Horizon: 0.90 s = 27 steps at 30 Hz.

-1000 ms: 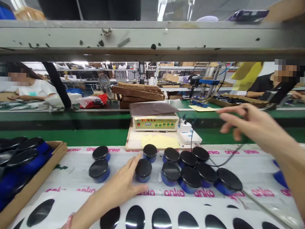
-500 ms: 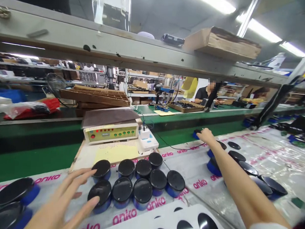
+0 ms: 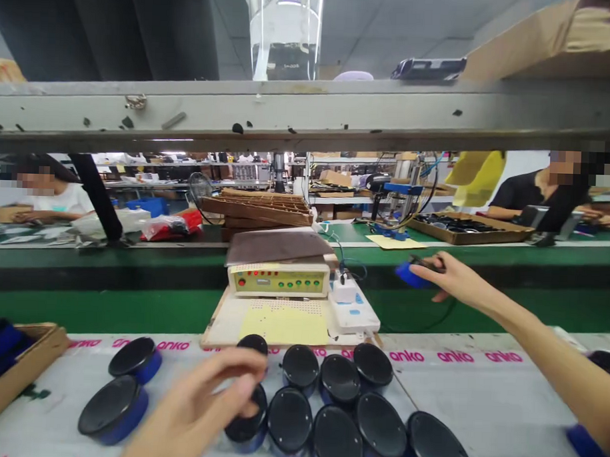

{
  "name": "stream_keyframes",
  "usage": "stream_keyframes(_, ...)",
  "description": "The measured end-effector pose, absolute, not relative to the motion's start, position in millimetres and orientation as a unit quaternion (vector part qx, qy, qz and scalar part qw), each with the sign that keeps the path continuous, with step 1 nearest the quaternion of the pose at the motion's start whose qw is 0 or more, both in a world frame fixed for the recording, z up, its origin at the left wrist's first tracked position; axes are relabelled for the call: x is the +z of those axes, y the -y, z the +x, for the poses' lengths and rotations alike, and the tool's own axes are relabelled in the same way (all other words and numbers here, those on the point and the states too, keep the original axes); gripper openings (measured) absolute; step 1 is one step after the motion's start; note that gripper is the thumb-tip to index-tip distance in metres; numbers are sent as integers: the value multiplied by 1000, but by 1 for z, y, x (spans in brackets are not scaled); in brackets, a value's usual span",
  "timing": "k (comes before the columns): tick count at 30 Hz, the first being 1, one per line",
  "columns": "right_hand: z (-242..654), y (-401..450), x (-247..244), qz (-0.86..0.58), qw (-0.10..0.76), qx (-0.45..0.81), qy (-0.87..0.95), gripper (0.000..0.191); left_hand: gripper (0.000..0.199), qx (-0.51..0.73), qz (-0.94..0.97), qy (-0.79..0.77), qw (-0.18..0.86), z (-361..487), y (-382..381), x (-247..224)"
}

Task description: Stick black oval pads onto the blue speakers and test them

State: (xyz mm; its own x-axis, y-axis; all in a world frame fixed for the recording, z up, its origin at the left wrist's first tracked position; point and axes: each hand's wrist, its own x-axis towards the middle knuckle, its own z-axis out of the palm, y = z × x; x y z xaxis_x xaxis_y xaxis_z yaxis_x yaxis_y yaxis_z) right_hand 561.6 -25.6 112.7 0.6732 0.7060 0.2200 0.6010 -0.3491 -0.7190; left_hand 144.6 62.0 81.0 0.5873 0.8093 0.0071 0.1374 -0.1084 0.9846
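Observation:
My right hand [image 3: 446, 277] grips a blue-and-black part [image 3: 412, 273], raised over the green belt. Its blue side faces left, and my fingers cover some of the black side. Slightly blurred, my left hand [image 3: 203, 401] hovers at the left end of a cluster of round blue parts with glossy black tops [image 3: 289, 420]. Its fingers are bent but apart, with nothing seen between them, and they partly hide the two leftmost parts. Farther left, two more black-topped parts [image 3: 109, 405] rest on the plastic-covered table.
A control box with lit buttons [image 3: 278, 282] and a white power strip [image 3: 353, 310] stand behind the cluster. The green belt [image 3: 132, 302] runs across. At left sits a cardboard box [image 3: 30, 362] of blue parts. A shelf beam [image 3: 289, 111] crosses overhead. Two people sit opposite.
The view has swung left, bringing the cardboard box into sight. My right hand has lifted the blue-and-black part off the belt. My left hand's fingers have drawn closer together.

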Motion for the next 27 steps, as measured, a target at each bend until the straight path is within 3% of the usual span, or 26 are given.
stream_keyframes(4,434,31,141,-643,381,212,629,40,60,250,518,-161,802,202,-32,106)
stream_keyframes(8,352,55,152,-614,357,47,702,23,50,174,411,-103,889,192,-28,110)
stream_keyframes(17,299,71,131,-531,336,-130,767,16,30,217,357,-122,900,137,-34,107)
stream_keyframes(23,283,64,133,-552,317,-148,757,34,54,265,438,-178,840,127,-28,102)
stream_keyframes(27,280,67,133,-582,269,-155,752,38,51,364,567,-153,722,127,-27,93)
